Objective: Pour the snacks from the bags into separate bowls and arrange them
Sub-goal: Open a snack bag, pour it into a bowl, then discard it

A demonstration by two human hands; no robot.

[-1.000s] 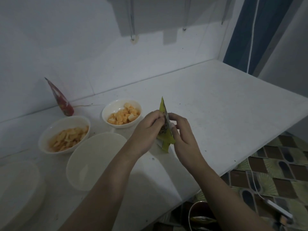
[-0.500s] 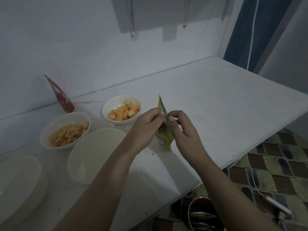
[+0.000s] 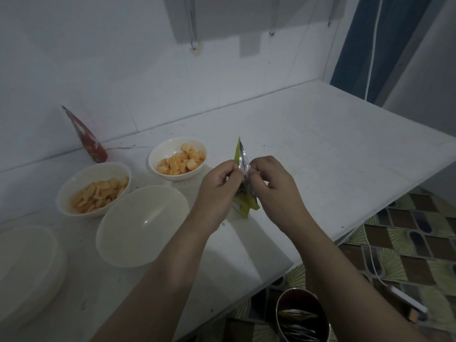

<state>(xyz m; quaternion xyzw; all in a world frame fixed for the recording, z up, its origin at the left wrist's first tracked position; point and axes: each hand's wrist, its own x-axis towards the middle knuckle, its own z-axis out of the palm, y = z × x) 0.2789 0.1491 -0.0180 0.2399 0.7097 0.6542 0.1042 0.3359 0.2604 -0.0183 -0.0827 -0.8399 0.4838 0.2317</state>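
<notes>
A small yellow-green snack bag [image 3: 244,203] stands upright above the white counter [image 3: 320,154]. My left hand [image 3: 217,191] pinches its top edge from the left and my right hand [image 3: 276,191] pinches it from the right. An empty white bowl [image 3: 142,225] sits just left of my left forearm. Behind it stand a bowl of pale chips [image 3: 93,188] and a smaller bowl of orange square snacks [image 3: 177,159]. A red snack bag [image 3: 86,137] leans against the wall.
A stack of white plates or lids [image 3: 27,262] lies at the counter's left front. Below the counter edge stands a metal bin [image 3: 303,317] holding wrappers. A white cable [image 3: 375,265] runs over the patterned floor at right.
Both hands with the green bag have shifted slightly away from me and up. The bag's top is held a little wider apart between my fingers.
</notes>
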